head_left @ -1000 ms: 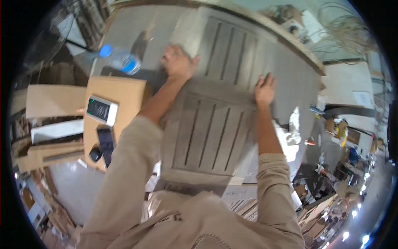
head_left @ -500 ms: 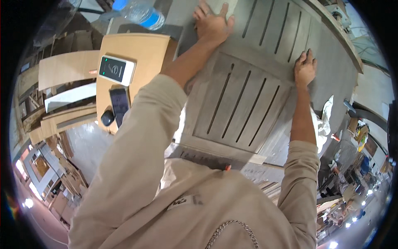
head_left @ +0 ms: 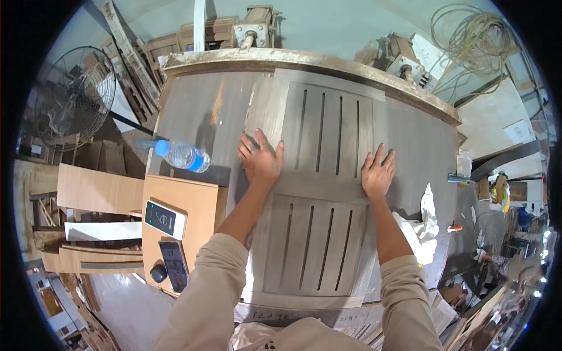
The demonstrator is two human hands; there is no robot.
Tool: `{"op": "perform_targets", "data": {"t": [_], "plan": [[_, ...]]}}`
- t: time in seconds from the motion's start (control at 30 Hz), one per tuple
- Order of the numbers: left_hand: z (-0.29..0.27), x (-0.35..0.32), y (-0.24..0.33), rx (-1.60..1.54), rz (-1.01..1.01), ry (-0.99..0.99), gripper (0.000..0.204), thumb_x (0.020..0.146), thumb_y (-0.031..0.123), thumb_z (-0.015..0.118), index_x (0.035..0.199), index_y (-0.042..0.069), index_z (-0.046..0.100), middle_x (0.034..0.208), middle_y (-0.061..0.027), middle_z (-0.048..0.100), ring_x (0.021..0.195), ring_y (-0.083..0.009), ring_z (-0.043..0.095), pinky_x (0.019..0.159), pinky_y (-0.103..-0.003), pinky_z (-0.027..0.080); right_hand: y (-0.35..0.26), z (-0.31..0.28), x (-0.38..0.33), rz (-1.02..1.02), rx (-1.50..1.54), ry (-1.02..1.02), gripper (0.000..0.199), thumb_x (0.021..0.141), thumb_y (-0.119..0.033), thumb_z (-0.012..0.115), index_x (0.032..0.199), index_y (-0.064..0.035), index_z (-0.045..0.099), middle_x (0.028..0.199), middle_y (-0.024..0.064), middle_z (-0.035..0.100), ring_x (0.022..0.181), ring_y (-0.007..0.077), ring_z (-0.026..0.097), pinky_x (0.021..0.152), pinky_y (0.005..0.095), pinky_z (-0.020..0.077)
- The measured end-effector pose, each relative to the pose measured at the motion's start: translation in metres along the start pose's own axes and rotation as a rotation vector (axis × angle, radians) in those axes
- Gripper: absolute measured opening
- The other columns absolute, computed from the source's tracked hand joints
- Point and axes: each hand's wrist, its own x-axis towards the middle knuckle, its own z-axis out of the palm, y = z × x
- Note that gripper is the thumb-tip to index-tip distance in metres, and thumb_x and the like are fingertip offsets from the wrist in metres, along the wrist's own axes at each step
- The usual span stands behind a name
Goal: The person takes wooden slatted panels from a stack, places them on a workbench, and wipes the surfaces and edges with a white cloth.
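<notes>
Evidently we press both palms flat, fingers spread and clamped on nothing: left hand point(head_left: 260, 161) and right hand point(head_left: 376, 174) pin the slatted wooden panel point(head_left: 316, 199) beneath them onto the bench point(head_left: 199, 111), steadying it.

Both hands – left point(head_left: 260, 161), right point(head_left: 376, 174) – flat on slatted wood panel point(head_left: 319, 193), bottle point(head_left: 181, 155) nearby.

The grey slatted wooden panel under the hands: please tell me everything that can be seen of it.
The slatted panel looks like weathered grey wood. It lies flat on the worktable, long side running away from the person. It has two sections of narrow lengthwise slots, parted by a plain cross rail in the middle, inside a solid frame. The left hand presses flat on its left frame, the right hand on the cross rail near the right edge. A white rag lies beside it.
</notes>
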Motion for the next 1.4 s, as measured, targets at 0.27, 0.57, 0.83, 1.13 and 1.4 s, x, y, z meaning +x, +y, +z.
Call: {"op": "perform_targets", "data": {"t": [0.27,0.57,0.83,1.13,1.4], "plan": [[0.0006,0.0030,-0.0036,0.031,0.017,-0.018,0.076,0.093,0.051,0.047,0.141,-0.005,0.032,0.142,-0.0391,0.021,0.127,-0.0506,0.027,0.106,-0.056,0.024,-0.0046,-0.0009,0.0032,0.072,-0.036,-0.139,0.057,0.100,-0.040,0.032,0.147,-0.0094,0.030,0.146,0.0304,0.029,0.136,0.0415,0.031,0.111,0.0506,0.0263],[-0.0015,-0.0004,-0.0024,0.024,-0.011,-0.037,0.075,0.093,0.050,0.047,0.142,-0.005,0.031,0.141,-0.0406,0.021,0.127,-0.0515,0.027,0.105,-0.057,0.025,-0.0056,-0.0028,0.0025,0.078,-0.019,-0.142,0.056,0.100,-0.040,0.031,0.147,-0.0097,0.031,0.146,0.0292,0.030,0.136,0.0412,0.031,0.111,0.0504,0.0259],[0.0010,-0.0001,-0.0017,0.040,0.025,-0.021,0.074,0.092,0.048,0.048,0.142,-0.006,0.032,0.142,-0.0397,0.022,0.130,-0.0503,0.025,0.108,-0.056,0.021,-0.0011,0.0002,0.0003,0.027,-0.041,-0.073,0.056,0.100,-0.039,0.033,0.146,-0.0079,0.033,0.143,0.0312,0.033,0.133,0.0425,0.035,0.111,0.0496,0.0264],[-0.0046,0.0028,-0.0048,0.038,0.064,-0.037,0.075,0.093,0.048,0.050,0.139,-0.008,0.034,0.137,-0.0417,0.025,0.125,-0.0526,0.028,0.104,-0.057,0.026,-0.0032,-0.0011,0.0005,0.041,-0.008,-0.105,0.055,0.099,-0.038,0.033,0.146,-0.0083,0.033,0.143,0.0313,0.033,0.134,0.0419,0.033,0.111,0.0487,0.0266],[-0.0015,0.0051,-0.0037,-0.028,0.058,-0.008,0.072,0.092,0.045,0.051,0.137,-0.009,0.036,0.137,-0.0433,0.024,0.126,-0.0517,0.026,0.104,-0.058,0.024,-0.0054,-0.0030,0.0030,0.064,0.011,-0.084,0.052,0.098,-0.033,0.036,0.144,-0.0081,0.036,0.142,0.0302,0.036,0.131,0.0425,0.037,0.109,0.0484,0.0295]]}}
